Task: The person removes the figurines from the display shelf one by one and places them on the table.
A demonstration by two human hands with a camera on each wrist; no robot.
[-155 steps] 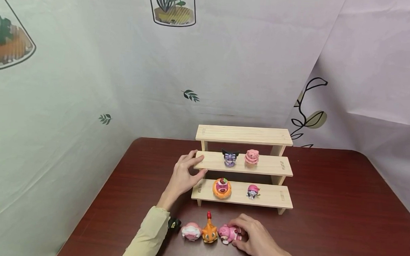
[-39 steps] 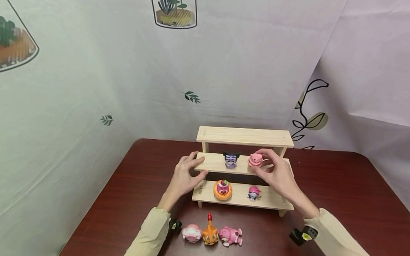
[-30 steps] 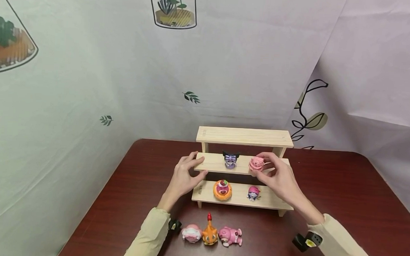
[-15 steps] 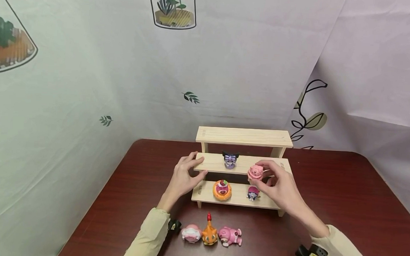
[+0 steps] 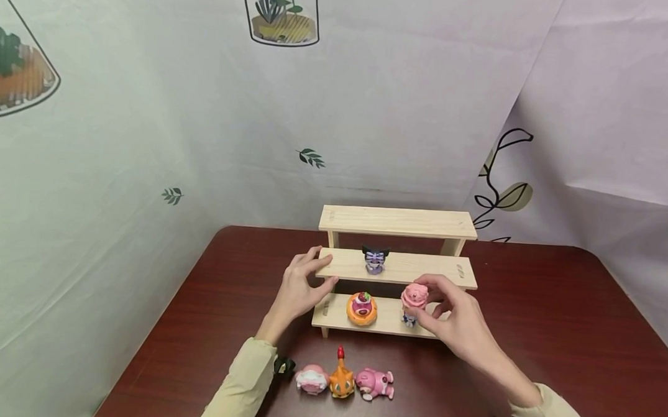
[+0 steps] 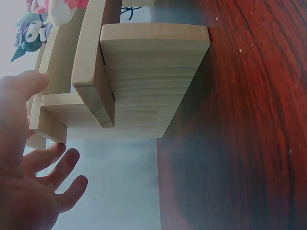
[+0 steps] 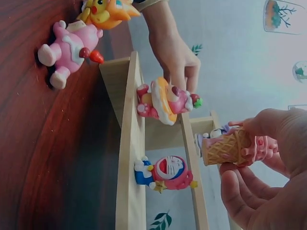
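Observation:
My right hand (image 5: 463,320) pinches a pink ice-cream-cone figurine (image 5: 416,296) between thumb and fingers, off the boards. In the right wrist view its waffle cone (image 7: 223,149) shows, clear of the small pink-hatted figurine (image 7: 168,172) on the bottom step. From the head view it partly covers that figurine. My left hand (image 5: 299,285) grips the left end of the middle step of a three-tier wooden display stand (image 5: 397,221); the left wrist view shows fingers on both sides of the board. A black-and-purple figurine (image 5: 374,260) stands on that same step.
An orange ring-shaped figurine (image 5: 361,309) with a strawberry on top sits on the bottom step. In front of the stand, a pink-and-white figurine (image 5: 312,380), an orange one with a red-tipped tail (image 5: 341,382) and a pink bear (image 5: 375,384) lie on the dark red table (image 5: 558,330).
From beside the pink bear, my right hand went up to the middle step and took hold of the ice-cream-cone figurine. It has since brought it forward and down. My left hand stayed put.

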